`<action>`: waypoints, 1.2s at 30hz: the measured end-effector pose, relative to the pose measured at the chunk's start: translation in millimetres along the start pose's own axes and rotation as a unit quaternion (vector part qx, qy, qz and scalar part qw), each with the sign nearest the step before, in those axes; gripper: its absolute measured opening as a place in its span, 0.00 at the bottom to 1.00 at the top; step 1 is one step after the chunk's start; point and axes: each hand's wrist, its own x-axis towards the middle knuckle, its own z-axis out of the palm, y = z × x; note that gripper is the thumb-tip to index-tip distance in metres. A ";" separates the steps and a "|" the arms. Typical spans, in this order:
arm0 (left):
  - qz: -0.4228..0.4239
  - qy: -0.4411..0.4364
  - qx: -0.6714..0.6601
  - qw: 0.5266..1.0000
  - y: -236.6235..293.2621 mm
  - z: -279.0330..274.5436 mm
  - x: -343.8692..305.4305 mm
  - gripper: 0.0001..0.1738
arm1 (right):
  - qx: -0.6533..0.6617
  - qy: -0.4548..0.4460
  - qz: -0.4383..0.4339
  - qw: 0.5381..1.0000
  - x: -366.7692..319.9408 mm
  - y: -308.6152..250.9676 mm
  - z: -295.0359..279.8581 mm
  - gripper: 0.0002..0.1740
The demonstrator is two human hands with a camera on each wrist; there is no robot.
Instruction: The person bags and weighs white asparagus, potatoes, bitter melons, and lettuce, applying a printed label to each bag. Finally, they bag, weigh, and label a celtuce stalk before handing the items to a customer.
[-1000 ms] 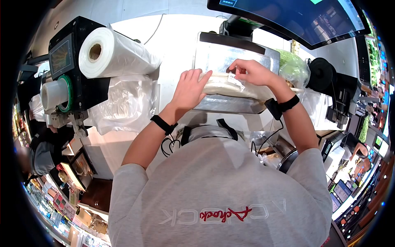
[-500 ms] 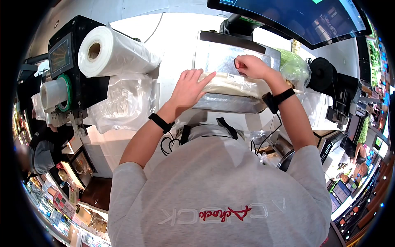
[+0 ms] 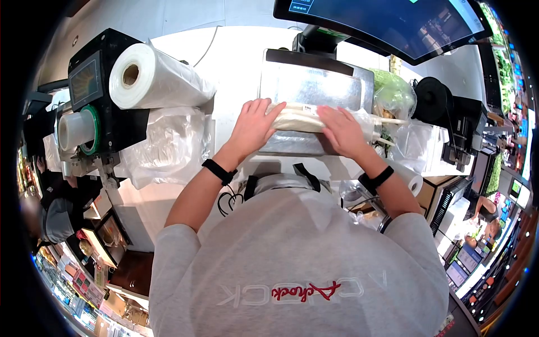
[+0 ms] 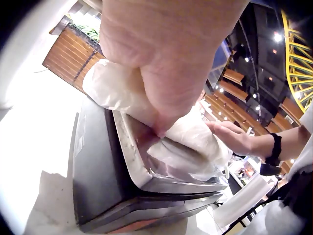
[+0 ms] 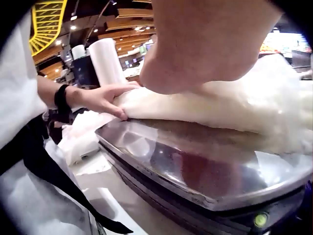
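Black machine (image 3: pixel 126 123): We see it at the left of the frame, bearing a small roll (image 3: pixel 77 132).
Big plastic roll (image 3: pixel 163 78): It lies in the upper left, just beside the machine, and loose plastic bags (image 3: pixel 165 147) lie below it.
Left hand (image 3: pixel 251 126): Near the middle of the frame, it lies over the left end of the package, its fingers relaxed. It stays at this end, as half a second ago. How firmly it presses, we cannot tell.
White package (image 3: pixel 296 121): This long, wrapped thing lies across the metal scale (image 3: pixel 314 81), in the middle of the frame. On its top we see a small sticker (image 3: pixel 308 108), between the two hands.
Right hand (image 3: pixel 343 132): It rests on the package right of the middle, fingers rather straight. Half a second ago these fingers were curled just above the wrapping, near the sticker; now they have flattened onto it. We judge that this means the package is now steadied with both hands, and the work at the sticker is at least paused.
Bag of greens (image 3: pixel 393 92): It is right of the scale, below the large screen (image 3: pixel 393 25) in the upper right.
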 end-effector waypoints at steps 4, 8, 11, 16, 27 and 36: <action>0.009 0.007 0.011 1.000 0.2 1.7 -0.6 0.40 | -0.085 -0.010 0.067 0.994 -19.8 21.2 -14.8 0.32; 0.057 0.038 0.048 0.997 0.7 0.4 -5.6 0.42 | -0.017 0.001 0.038 0.999 -10.5 9.9 -23.4 0.46; 0.108 0.087 0.114 0.984 0.8 -10.3 -6.7 0.42 | 0.018 -0.053 0.075 0.996 -18.9 14.7 -20.6 0.50; 0.150 0.151 0.188 0.959 14.6 -39.0 -1.7 0.41 | 0.039 0.019 0.092 0.995 -43.8 24.4 -16.5 0.38; 0.223 0.380 0.016 0.898 137.9 -81.3 3.7 0.32 | 0.191 0.465 0.309 0.807 -147.7 -9.5 -63.5 0.27; 0.119 0.272 -0.051 0.953 128.0 -35.9 -57.9 0.21 | 0.527 0.491 0.371 0.587 -103.2 109.3 -97.6 0.25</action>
